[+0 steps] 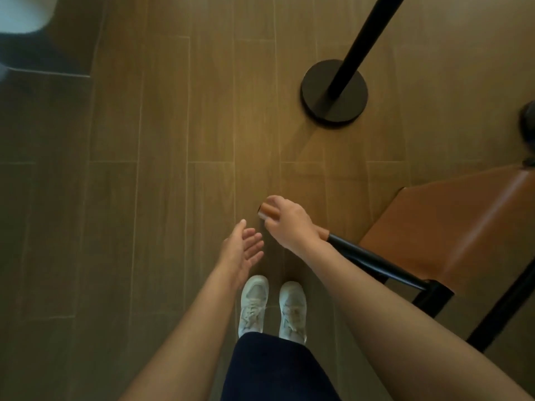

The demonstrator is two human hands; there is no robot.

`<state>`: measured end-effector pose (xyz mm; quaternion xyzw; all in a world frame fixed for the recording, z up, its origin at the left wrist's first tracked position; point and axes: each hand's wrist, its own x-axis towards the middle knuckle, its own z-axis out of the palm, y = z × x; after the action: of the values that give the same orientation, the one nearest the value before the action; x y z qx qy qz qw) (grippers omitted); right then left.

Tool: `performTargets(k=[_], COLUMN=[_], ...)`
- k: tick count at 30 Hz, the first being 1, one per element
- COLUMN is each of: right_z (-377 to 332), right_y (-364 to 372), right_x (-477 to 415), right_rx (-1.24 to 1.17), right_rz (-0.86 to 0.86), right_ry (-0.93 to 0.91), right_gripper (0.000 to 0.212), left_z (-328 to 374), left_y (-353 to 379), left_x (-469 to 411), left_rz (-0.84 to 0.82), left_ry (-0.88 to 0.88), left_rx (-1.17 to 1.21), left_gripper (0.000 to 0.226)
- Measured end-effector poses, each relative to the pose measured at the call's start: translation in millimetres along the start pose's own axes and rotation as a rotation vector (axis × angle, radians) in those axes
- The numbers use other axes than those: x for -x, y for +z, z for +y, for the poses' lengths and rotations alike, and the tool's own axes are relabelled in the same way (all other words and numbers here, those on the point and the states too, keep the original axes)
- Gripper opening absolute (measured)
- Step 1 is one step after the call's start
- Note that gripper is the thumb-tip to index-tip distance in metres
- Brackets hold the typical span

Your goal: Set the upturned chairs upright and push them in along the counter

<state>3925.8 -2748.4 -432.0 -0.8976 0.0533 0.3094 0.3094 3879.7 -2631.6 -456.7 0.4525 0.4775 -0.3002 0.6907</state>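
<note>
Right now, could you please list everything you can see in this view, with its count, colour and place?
chair: one, tan leather on a black frame, right side
pedestal base: one, black, round, with a black pole rising from it, upper right
floor: brown wood-look planks, darker at the upper left
pale object: one, whitish, top left corner, too blurred to name
dark object: one, blackish, right edge, too blurred to name
shoes: two, white, laced, bottom centre
garment: one, dark navy, bottom centre, above the shoes
left hand: open, palm up, holding nothing, centre
right hand: fingers curled round the tan-wrapped end of the chair's black bar, centre
</note>
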Motion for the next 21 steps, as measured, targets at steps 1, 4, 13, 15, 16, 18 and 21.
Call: performTargets(k=[1,4,13,15,16,18,21], right_z=[-1.2,-2.5,5.6,9.7,10.8,11.2,14.7], right_y=[3.5,18.9,48.6,52.2,53.0,53.4,50.0], right_x=[-5.0,-25.2,-59.5,-60.0,-61.1,-61.9,-58.5], right_rx=[0.049,0.223,0.500,0.516,0.516,0.506,0.467], right_rz=[0.009,0.012,-0.040,-0.035,-0.027,-0.008,0.045], right_ry=[-0.007,-0.030,0.020,0.012,0.010,0.014,0.037], right_gripper=[0.046,0.047,0.027,0.033,0.035,0.036,0.034], left_z=[-1.2,1.2,-1.1,-3.7,-4.1,-4.9,-4.7], left_y=[-0.4,-0.8,1.3,-0.9,-1.6,-2.4,-0.4], left_x=[-3.7,-20.1,-53.7,-55.8,-57.1,-57.7,-54.0], left_rz=[-0.012,-0.020,-0.010,-0.012,-0.011,-0.007,-0.011], left_ry=[-0.004,-0.007,-0.073,-0.087,-0.096,-0.108,-0.117], left_rx=[-0.006,-0.006,0.053,0.033,0.024,0.017,0.009], left_gripper=[0.049,0.050,0.045,0.045,0.046,0.048,0.047])
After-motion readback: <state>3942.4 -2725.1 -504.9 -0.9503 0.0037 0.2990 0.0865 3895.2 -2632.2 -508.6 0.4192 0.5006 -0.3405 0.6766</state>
